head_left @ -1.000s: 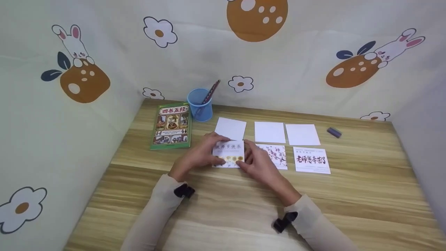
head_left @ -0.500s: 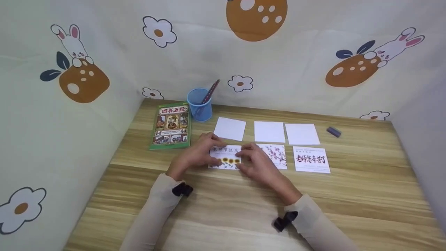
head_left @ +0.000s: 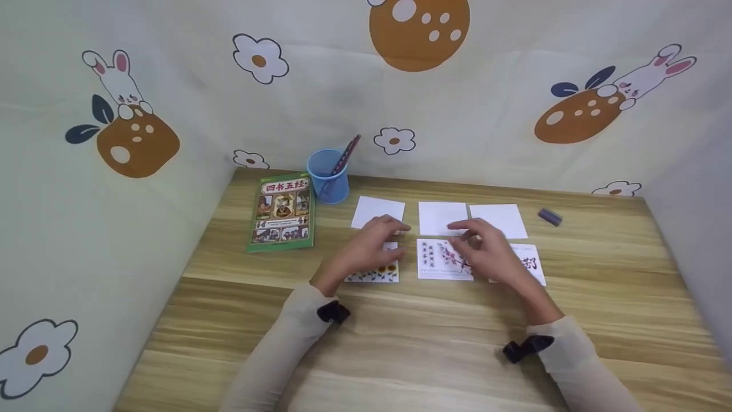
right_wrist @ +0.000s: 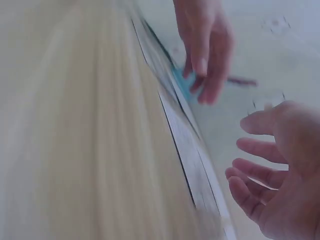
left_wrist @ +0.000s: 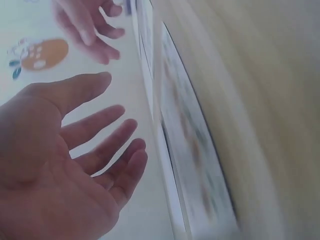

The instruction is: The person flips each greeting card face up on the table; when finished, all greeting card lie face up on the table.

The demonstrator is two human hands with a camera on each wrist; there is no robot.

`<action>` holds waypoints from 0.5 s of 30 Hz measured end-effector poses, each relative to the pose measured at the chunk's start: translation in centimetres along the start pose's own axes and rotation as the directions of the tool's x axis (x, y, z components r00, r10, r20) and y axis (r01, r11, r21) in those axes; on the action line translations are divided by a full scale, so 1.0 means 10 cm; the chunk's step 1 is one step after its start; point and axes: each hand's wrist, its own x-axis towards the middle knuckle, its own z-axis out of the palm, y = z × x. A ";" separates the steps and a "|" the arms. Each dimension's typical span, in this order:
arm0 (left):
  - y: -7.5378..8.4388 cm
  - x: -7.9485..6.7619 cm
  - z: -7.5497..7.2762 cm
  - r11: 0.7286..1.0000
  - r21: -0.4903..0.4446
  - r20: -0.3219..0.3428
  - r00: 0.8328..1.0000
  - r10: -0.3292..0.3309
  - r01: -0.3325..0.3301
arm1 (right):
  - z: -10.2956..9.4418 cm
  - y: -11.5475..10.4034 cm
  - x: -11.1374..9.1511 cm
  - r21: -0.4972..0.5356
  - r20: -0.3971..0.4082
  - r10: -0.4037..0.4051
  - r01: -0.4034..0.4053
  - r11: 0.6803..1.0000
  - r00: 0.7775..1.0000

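Note:
My left hand (head_left: 369, 246) hovers over the sunflower card (head_left: 374, 277), fingers spread and loosely bent with nothing between them. It hides most of that card's upper half. Raised over the gap between the plum-blossom card (head_left: 430, 269) and the card with red lettering (head_left: 534, 264) is my right hand (head_left: 492, 254), also holding nothing. It covers part of both cards. The left wrist view has the palm of the left hand (left_wrist: 65, 160) off the table, and the right wrist view has the right hand (right_wrist: 285, 175) with relaxed fingers.
Behind the printed cards lie three blank white cards (head_left: 443, 218) in a row. A green-edged book (head_left: 283, 212) and a blue mesh cup (head_left: 329, 177) with pencils (head_left: 347, 154) stand back left. A small dark block (head_left: 550, 217) lies back right on the wooden table (head_left: 412, 343).
The sunflower card was raised in both hands, then lowered to the table at the left of the front row. Both hands have since released it and moved right, the right hand farther.

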 end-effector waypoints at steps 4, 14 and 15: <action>0.19 0.25 0.14 1.000 -0.006 0.031 1.000 0.000 0.001 | -0.41 0.32 -0.03 -0.069 -0.062 0.084 -0.088 0.994 0.995; 0.59 0.83 0.52 0.996 -0.037 0.000 0.997 -0.080 0.080 | -0.85 0.64 -0.10 -0.121 -0.069 0.198 -0.205 0.971 0.978; 0.63 0.87 0.54 0.995 -0.039 -0.003 0.996 -0.087 0.087 | -0.85 0.66 -0.10 -0.121 -0.063 0.195 -0.201 0.972 0.979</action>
